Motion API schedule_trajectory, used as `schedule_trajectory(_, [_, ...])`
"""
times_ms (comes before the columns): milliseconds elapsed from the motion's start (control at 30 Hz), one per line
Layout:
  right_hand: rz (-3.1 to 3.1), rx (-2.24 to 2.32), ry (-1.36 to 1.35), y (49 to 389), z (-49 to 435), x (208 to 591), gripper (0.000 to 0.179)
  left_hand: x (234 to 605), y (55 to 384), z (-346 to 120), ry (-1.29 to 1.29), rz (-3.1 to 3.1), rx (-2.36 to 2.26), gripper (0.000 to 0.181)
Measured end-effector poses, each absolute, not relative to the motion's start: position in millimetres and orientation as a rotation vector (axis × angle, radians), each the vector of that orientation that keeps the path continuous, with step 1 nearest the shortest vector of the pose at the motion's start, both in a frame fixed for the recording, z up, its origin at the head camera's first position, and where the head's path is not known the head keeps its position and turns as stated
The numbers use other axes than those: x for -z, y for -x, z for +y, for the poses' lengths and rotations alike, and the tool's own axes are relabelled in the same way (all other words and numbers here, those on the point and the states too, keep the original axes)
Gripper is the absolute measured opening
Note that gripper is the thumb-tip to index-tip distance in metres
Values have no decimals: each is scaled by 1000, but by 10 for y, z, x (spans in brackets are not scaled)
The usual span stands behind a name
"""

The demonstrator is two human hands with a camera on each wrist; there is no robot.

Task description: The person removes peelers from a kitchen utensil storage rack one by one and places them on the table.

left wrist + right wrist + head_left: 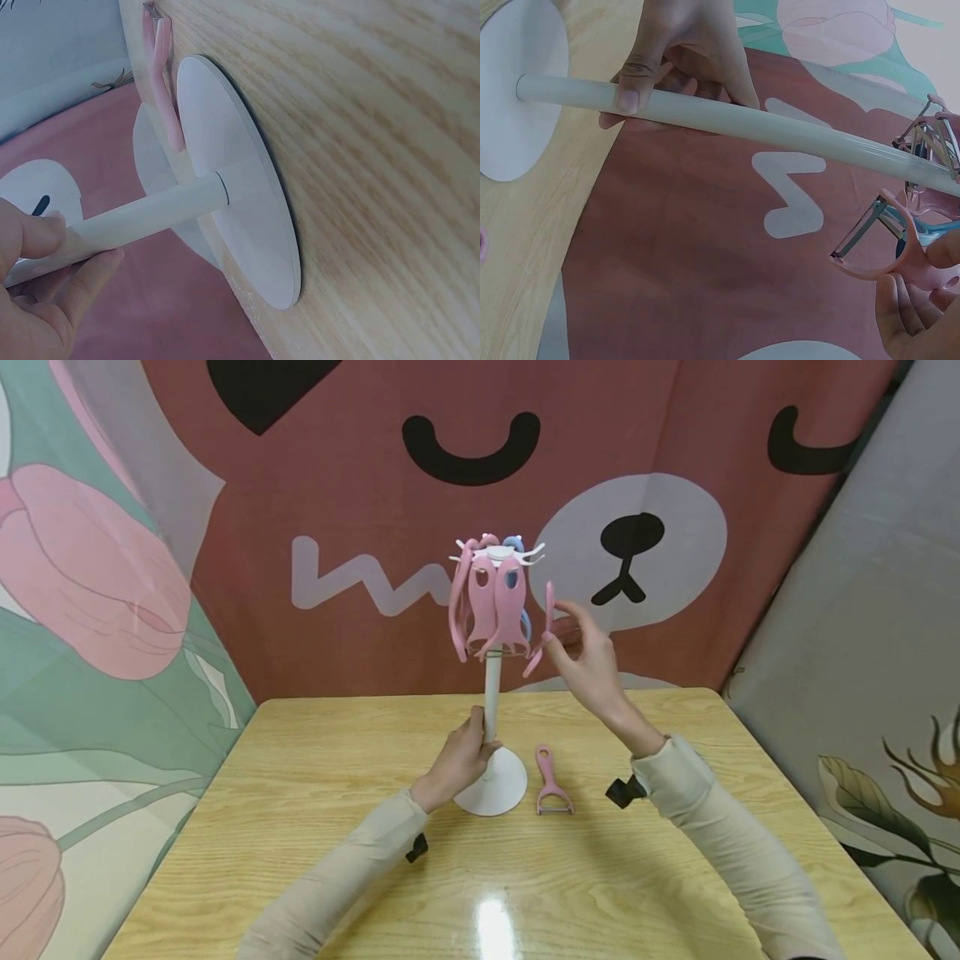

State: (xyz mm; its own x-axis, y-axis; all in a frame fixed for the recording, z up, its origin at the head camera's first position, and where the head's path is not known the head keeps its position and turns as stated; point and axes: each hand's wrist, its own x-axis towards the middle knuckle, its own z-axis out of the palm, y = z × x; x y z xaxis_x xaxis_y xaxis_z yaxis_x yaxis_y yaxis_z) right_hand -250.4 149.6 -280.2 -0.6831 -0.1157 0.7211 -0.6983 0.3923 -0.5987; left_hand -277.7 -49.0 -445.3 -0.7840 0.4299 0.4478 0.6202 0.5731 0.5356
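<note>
A white stand has a round base (501, 789) on the table and an upright pole (492, 681) topped by a ring of hooks (498, 557). Several pink peelers (483, 606) hang from the hooks, along with a blue peeler (527, 625) partly hidden behind them. My left hand (457, 758) grips the pole low down, thumb and fingers around it. To the right of the hanging peelers, my right hand (591, 664) pinches a pink peeler (906, 259), its blade end downward. Another pink peeler (546, 766) lies on the table right of the base.
The wooden table (315, 793) carries the stand. A printed cloth (360, 652) with a bear face hangs behind its far edge, and patterned cloths hang at the left and right (810, 635). Black wrist-worn pieces (625, 791) show by both sleeves.
</note>
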Motion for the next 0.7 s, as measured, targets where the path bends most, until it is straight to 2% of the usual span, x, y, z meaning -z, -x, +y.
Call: schedule_trajectory(700, [-2125, -1230, -706, 2497, 1516, 2889, 43, 4454, 2769, -491, 863, -2550, 1020, 36])
